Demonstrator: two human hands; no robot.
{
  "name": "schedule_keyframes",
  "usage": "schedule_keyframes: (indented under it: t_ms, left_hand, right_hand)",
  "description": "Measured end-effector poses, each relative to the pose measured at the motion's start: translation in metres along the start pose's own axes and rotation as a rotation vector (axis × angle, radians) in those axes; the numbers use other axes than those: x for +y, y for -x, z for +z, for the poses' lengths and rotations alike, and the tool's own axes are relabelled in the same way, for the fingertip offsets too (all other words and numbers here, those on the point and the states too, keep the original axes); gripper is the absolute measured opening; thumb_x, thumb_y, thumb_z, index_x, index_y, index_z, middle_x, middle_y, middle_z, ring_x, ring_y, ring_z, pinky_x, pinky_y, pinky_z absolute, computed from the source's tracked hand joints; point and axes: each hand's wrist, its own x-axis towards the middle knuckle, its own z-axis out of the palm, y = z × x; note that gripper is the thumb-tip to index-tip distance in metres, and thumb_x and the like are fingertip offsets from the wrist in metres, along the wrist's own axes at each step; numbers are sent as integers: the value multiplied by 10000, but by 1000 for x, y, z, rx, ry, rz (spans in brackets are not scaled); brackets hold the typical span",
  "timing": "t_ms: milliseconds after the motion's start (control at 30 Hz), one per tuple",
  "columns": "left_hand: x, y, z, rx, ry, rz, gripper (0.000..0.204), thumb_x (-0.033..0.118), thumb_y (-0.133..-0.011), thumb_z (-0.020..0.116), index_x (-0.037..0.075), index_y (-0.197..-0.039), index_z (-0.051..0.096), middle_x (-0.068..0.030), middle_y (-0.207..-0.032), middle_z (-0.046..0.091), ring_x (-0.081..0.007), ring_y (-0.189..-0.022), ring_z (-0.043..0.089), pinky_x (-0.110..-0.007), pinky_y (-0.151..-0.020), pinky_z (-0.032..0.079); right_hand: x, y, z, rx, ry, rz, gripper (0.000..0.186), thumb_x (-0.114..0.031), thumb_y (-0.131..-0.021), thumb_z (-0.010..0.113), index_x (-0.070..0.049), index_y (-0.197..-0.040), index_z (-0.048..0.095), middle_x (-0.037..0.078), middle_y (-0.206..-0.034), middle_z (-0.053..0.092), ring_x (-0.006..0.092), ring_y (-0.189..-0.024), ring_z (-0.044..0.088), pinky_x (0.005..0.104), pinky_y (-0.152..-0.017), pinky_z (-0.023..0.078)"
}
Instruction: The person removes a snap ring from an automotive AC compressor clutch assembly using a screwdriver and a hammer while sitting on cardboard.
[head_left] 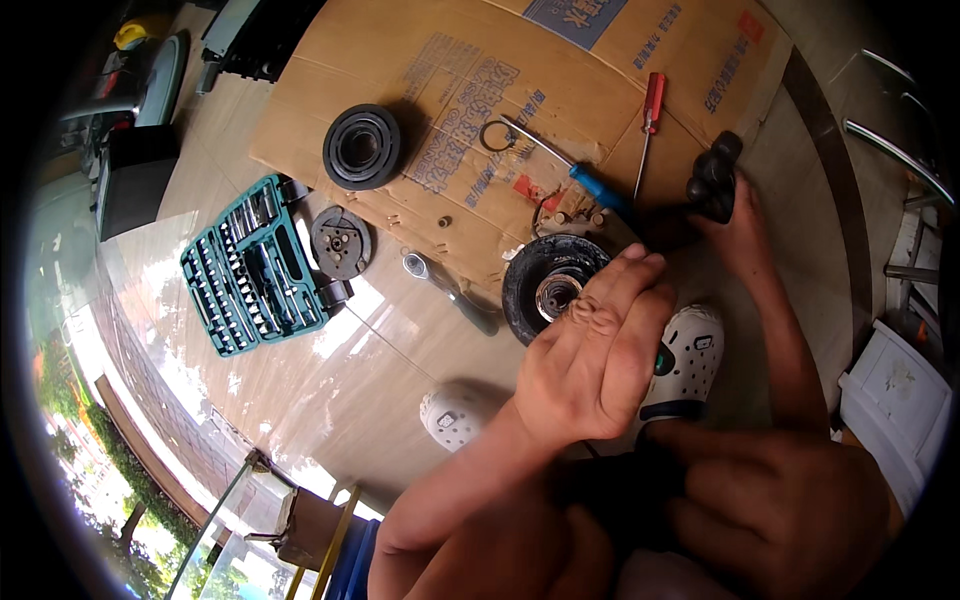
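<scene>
My left hand [600,350] is closed above a black ring-shaped part [522,283] with a metal hub. A dark handle with a green end [664,359] shows at the edge of its grip; the rest is covered. Beside the black part, metal fittings [578,220] stick out of a dark body. Farther right, my right hand [742,235] is curled against a dark, lumpy shape [712,178], which I cannot make out. A blue-handled screwdriver [590,182] and a red-handled screwdriver [652,108] lie between the hands and the far side.
Flattened cardboard [330,75] covers the tiled floor, holding a grooved black pulley [340,150] and a thin ring [483,136]. To the left are a green socket set case [300,255], a round metal plate [330,245] and a ratchet [440,282]. A white stool [900,405] stands right.
</scene>
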Motion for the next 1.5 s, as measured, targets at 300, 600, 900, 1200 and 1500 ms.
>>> schedule_keyframes:
  t_ms: [300, 600, 900, 1200, 1500]
  left_hand:
    - [6, -5, 11, 76, 14, -6, 518, -214, -714, 587, -187, -1231, 600, -306, -1180, 712, -494, -1140, 731, -506, -976, 634]
    - [-2, 1, 15, 157, -73, -30, 537, -169, -760, 658, -169, -1296, 628, -271, -1216, 729, -418, -1158, 749, -430, -1007, 624]
    - [19, -15, 17, 101, 27, 74, 394, -63, -869, 702, -144, -1253, 669, -234, -1193, 741, -365, -1135, 762, -412, -989, 631]
    - [12, -2, 16, 107, -43, 185, 322, -59, -908, 678, -161, -1214, 683, -259, -1117, 754, -387, -1082, 772, -426, -934, 648]
    - [26, 0, 15, 11, -239, 141, 275, -34, -936, 685, -96, -1197, 748, -213, -1151, 778, -334, -1125, 773, -392, -971, 631]
  right_hand:
    - [23, -1, -32, 5, 43, 105, 404, -175, -973, 783, -56, -1335, 648, 89, -950, 749, 196, -821, 720, 391, -724, 550]
    - [-83, 97, -141, -216, -970, -244, 574, -245, -980, 773, 39, -1417, 533, 27, -927, 620, 118, -840, 633, 279, -727, 499]
    - [-269, 150, -224, 66, 54, -568, 443, -226, -808, 885, -10, -1145, 695, 130, -1096, 697, 306, -916, 690, 374, -819, 578]
    - [-276, 144, -252, -541, -289, -129, 447, -186, -837, 854, -54, -1247, 734, 154, -1383, 645, 348, -1258, 621, 404, -1056, 513]
    - [-225, 151, -214, -247, -373, -314, 468, -199, -836, 870, -54, -1253, 715, 162, -1264, 666, 360, -1139, 650, 422, -958, 530]
